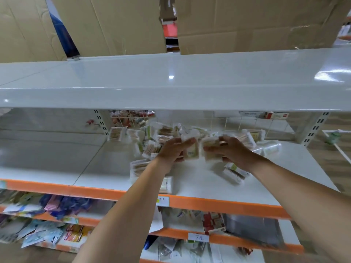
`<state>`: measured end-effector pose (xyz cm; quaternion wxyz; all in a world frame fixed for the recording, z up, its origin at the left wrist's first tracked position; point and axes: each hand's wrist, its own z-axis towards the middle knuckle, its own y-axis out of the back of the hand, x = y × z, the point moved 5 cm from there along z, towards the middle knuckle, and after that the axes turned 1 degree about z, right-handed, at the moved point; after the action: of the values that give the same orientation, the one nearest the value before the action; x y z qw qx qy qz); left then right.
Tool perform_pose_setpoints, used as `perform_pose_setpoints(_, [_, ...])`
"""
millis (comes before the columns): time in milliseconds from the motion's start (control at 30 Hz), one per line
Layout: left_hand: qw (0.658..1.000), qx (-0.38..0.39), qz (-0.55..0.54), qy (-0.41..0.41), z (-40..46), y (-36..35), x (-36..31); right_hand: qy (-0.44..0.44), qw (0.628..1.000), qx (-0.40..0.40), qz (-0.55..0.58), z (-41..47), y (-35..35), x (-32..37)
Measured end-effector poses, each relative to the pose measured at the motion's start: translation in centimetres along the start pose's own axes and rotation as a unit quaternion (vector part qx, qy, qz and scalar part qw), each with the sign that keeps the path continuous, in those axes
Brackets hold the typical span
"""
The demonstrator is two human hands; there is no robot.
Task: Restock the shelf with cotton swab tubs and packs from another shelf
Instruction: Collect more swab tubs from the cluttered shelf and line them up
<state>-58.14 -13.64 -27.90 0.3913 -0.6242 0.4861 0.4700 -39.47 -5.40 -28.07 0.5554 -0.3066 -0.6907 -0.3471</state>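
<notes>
A loose heap of clear cotton swab packs (152, 137) lies at the back middle of the white shelf (91, 168) with the orange front edge. My left hand (173, 149) grips one swab pack (190, 153) just above the shelf. Right beside it, my right hand (230, 149) grips a second swab pack (210, 147). The two held packs almost touch. More packs lie flat near my forearms, one (166, 185) by the front edge and one (234, 173) under my right wrist. A clear round tub (270, 147) lies on its side at the right.
A bare white shelf (171, 82) runs overhead, with cardboard boxes (247, 25) standing on it. A wire divider (247, 122) stands behind the heap. Lower orange-edged shelves hold mixed packets (57, 205) and price labels (198, 237). An upright shelf post (315, 128) stands at the right.
</notes>
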Motion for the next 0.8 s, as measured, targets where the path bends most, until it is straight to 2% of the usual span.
perform_pose_setpoints(233, [0.991, -0.127, 0.014, 0.044, -3.0, 5.0, 0.8, -0.026, 0.998, 0.060, 0.015, 1.2, -5.0, 1.3])
perform_pose_setpoints(367, [0.983, -0.180, 0.004, 0.033, -5.1, 7.9, 0.5, -0.041, 0.994, 0.101, 0.030, 1.9, -8.9, 2.5])
perform_pose_setpoints(600, [0.971, -0.234, -0.031, -0.025, -8.0, 13.4, -1.9, -0.028, 0.991, 0.129, 0.015, 3.8, -15.1, 4.0])
perform_pose_setpoints(800, [0.960, -0.278, -0.044, 0.000, -11.5, 19.8, 0.3, -0.011, 0.990, 0.143, 0.002, 4.7, -21.1, 5.3])
